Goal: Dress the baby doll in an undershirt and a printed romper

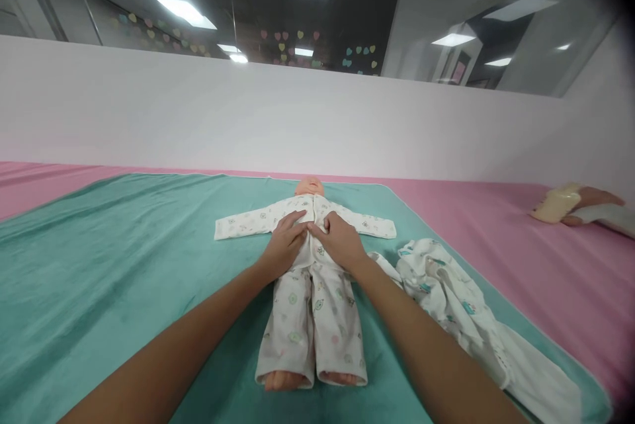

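A baby doll (309, 186) lies on its back on a teal sheet (149, 265), head at the far end. It wears a white patterned baby shirt (248, 222) with sleeves spread wide, and matching pants (292, 325); its feet peek from the leg ends. My left hand (288, 242) rests on the left half of the shirt front, fingers reaching to the middle seam. On the other side, my right hand (340, 239) is curled at the same seam, thumb and fingers pinching the shirt's front edge. Exactly what the left fingertips grip is hard to see.
Crumpled white clothes (446, 285) with teal prints lie on the sheet to the right. A pink cover (486, 225) shows beyond the sheet. At the far right is a cream-coloured object (555, 202) beside a brownish one. A white wall (248, 120) with glass above stands behind.
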Demonstrator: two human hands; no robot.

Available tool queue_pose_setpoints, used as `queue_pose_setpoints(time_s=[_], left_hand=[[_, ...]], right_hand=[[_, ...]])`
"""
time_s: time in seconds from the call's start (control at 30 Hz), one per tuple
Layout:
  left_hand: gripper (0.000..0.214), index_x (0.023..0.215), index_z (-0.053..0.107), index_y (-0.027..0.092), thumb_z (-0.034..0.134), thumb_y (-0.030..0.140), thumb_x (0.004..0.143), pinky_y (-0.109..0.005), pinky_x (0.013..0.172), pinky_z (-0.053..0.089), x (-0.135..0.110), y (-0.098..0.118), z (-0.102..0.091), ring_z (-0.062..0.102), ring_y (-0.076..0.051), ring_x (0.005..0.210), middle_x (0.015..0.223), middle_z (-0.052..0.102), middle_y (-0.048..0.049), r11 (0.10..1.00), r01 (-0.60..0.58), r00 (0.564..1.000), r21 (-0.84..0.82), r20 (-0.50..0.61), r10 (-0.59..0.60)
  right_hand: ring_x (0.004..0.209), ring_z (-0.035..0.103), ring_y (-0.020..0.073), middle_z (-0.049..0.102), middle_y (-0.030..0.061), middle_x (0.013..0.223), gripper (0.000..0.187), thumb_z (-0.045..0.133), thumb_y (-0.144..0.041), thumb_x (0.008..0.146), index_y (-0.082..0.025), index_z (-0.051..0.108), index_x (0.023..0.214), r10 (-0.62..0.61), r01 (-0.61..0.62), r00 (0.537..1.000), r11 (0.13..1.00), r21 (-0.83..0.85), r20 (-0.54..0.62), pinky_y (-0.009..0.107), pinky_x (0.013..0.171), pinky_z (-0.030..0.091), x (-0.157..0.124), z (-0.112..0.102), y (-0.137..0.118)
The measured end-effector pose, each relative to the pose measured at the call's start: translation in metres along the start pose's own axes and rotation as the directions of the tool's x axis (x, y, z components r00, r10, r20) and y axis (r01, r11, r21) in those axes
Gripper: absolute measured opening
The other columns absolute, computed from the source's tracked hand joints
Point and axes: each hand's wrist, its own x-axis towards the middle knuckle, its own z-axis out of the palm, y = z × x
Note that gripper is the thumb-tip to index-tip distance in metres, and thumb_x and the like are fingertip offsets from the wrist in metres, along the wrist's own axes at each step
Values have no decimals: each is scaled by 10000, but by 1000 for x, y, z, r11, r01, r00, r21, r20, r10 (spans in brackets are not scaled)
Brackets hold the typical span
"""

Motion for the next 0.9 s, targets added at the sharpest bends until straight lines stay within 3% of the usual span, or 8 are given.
queue_pose_setpoints(time_s=[0.23,0.47,0.57,0.67,0.9], left_hand=[[346,1163,558,260,350,196,894,-411,1058,292,-1,-2,-1,315,-194,1270,1365,396,-28,1000,12,1000,-20,22,-12],[368,1177,552,273,313,190,910,-416,1055,290,-2,-4,-2,306,-188,1274,1365,389,-38,997,-58,998,-46,4,58],[363,1175,551,277,311,202,913,-424,1058,282,-2,-3,-2,312,-188,1269,1362,389,-37,998,-54,998,-43,9,55],[359,1175,548,278,309,214,914,-425,1060,281,-2,-2,-3,307,-189,1271,1364,382,-37,998,-49,999,-41,16,50],[370,1166,551,280,296,202,910,-418,1057,283,-1,0,-6,291,-191,1279,1377,366,-27,999,-11,998,-33,56,13]], right_hand=[[642,460,118,516,-14,762,338,443,-530,813,-201,445,735,-137,152,987,959,-238,79,245,542,257,-5,-5,-10],[732,529,164,570,54,849,343,363,-466,867,-172,536,831,-41,58,998,927,-371,51,265,570,269,-11,1,-28],[698,529,157,576,66,839,316,335,-383,879,-161,555,834,-12,27,999,923,-383,43,265,556,249,-12,3,-32],[659,510,140,578,52,800,280,336,-311,864,-163,556,772,-61,67,998,927,-368,28,267,536,214,-13,4,-29],[542,378,94,504,-26,601,202,450,-256,759,-170,426,579,-144,148,989,970,-192,35,254,528,196,-11,3,-14]])
